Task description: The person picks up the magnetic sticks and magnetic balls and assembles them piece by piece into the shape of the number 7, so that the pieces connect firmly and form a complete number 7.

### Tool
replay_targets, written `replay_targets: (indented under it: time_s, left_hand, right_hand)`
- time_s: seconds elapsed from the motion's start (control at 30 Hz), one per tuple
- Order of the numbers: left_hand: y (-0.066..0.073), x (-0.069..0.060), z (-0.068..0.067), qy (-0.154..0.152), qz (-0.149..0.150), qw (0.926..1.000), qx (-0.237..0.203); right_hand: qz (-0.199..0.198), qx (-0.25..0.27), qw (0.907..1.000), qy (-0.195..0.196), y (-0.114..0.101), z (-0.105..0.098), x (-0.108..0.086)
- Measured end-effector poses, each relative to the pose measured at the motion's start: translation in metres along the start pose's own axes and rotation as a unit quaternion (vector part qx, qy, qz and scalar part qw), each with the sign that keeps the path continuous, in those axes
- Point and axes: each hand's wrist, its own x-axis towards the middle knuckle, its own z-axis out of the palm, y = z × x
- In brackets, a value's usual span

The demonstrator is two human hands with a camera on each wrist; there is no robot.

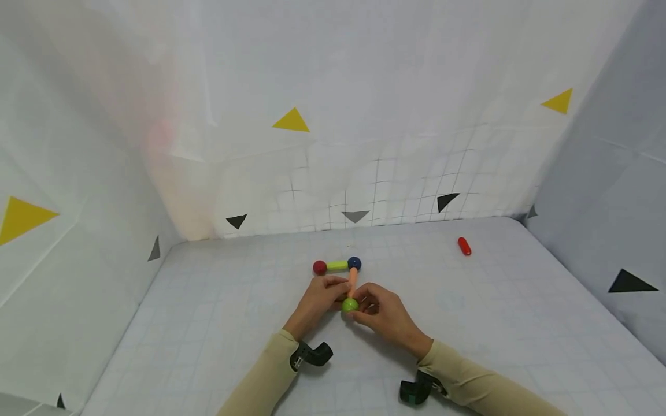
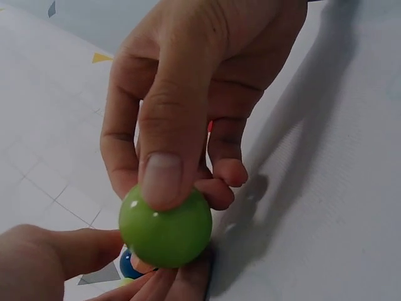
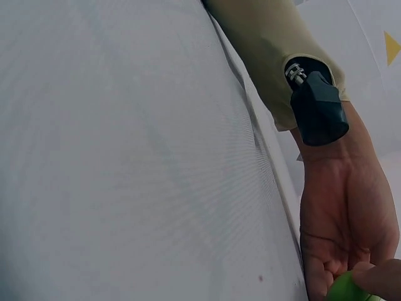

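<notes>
A green ball sits at the near end of an orange rod. The rod's far end meets a dark blue ball, from which a yellow-green rod runs left to a dark red ball. My right hand pinches the green ball, its thumb on the surface in the left wrist view. From the left side, my left hand holds the orange rod close to the green ball; its fingers partly hide the rod. In the right wrist view only part of the green ball shows.
A short red rod lies apart at the back right of the white table. White sheet walls with yellow and dark triangles stand behind and at both sides. Each wrist wears a small black camera.
</notes>
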Motion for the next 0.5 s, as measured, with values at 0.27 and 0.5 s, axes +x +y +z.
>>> replay_targets:
  time_s: [0.27,0.5]
  left_hand:
    - [0.002,-0.011,-0.005,-0.035,-0.034,0.998,-0.041]
    - [-0.002,-0.026,-0.01,-0.07,-0.056,0.9932,-0.075]
  right_hand:
    - [0.017,-0.019,0.9996,0.011,0.001,-0.001,-0.002]
    - [0.009,-0.008,0.9999,0.008,0.001,0.002,-0.002]
